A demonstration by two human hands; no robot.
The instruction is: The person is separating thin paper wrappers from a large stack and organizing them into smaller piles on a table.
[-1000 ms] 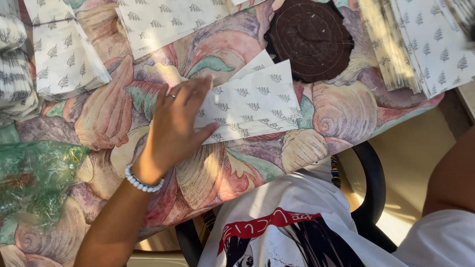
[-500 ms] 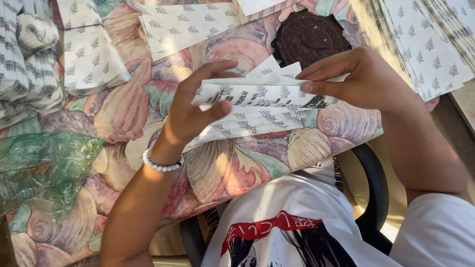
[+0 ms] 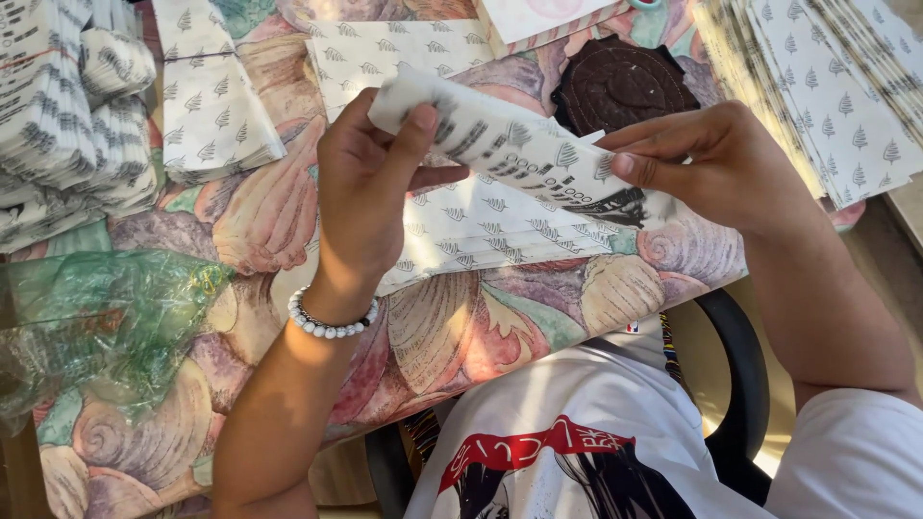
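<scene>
You hold one folded white paper sheet (image 3: 524,154) lifted off the worktop (image 3: 452,336), between both hands. Your left hand (image 3: 370,197) pinches its left end, thumb on top and fingers behind; your right hand (image 3: 716,168) nips the right end between thumb and forefinger — both grips are clenched on the paper. Held this way the sheet is taut and tilted toward you, so its printed face can be read and its folded edge stays straight.

Directly beneath the grip lies a fan of like sheets (image 3: 481,226), white with small grey leaf marks, overlapped so each edge shows. Just beyond the right grip sits a dark brown round mat (image 3: 620,82). Well right of it, a thick stack of flat sheets (image 3: 827,86) in the same leaf print. Left of the left grip, a folded bundle (image 3: 216,115), and farther left rolled or bunched pieces (image 3: 67,115) — the view there is cut off, so probably the same paper. Near your left forearm, crumpled clear green film (image 3: 96,317). The held sheet bears dark print in rows plus a black block at its right end. A bead bracelet (image 3: 327,322) rings the left wrist.
</scene>
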